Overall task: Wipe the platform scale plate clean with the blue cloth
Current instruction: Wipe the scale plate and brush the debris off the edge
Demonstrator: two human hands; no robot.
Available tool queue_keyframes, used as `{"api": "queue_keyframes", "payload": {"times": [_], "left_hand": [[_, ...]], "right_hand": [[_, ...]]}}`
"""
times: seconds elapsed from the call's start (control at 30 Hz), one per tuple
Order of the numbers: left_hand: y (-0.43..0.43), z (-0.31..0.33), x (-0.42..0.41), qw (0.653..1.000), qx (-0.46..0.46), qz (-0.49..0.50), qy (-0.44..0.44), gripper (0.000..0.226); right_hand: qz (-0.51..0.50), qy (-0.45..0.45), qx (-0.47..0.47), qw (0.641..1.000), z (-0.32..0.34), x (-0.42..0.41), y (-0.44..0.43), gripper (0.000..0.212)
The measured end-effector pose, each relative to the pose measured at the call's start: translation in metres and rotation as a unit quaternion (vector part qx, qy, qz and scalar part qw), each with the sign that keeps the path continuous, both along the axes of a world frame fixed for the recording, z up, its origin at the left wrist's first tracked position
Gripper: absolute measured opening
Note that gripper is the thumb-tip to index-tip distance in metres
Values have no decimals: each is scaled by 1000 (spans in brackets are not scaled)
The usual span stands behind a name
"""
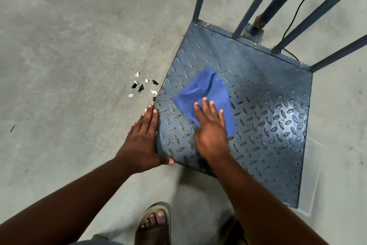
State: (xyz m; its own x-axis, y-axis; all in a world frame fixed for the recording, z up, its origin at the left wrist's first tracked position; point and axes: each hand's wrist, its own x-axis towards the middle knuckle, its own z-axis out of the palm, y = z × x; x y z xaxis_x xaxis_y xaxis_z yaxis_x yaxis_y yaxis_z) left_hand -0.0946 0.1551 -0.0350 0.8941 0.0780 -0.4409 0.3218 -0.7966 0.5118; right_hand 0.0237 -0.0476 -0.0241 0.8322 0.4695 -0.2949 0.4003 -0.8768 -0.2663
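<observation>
The platform scale plate (258, 89) is a blue-grey metal square with a raised tread pattern, lying low on the concrete floor. A blue cloth (206, 93) is spread on its near-left part. My right hand (210, 131) presses flat on the cloth's near corner, fingers spread and slightly blurred. My left hand (143, 139) lies flat against the plate's left edge, its thumb hooked round the near corner, holding nothing.
Small black and white scraps (142, 87) lie on the floor just left of the plate. Blue metal rails and a post (264, 6) rise from the plate's far edge, with a black cable (297, 10) behind. My sandalled foot (155, 223) stands near the bottom.
</observation>
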Motion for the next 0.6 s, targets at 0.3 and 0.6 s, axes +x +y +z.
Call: {"api": "queue_keyframes", "payload": {"times": [0.3,0.6], "left_hand": [[2,0,-2,999,-24,5,-21,173],[13,14,1,999,-35,-31,-21,166]], "right_hand": [[-56,-32,-82,995,-7,-7,-50,62],[107,-66,-45,991,8,-71,-8,56]]}}
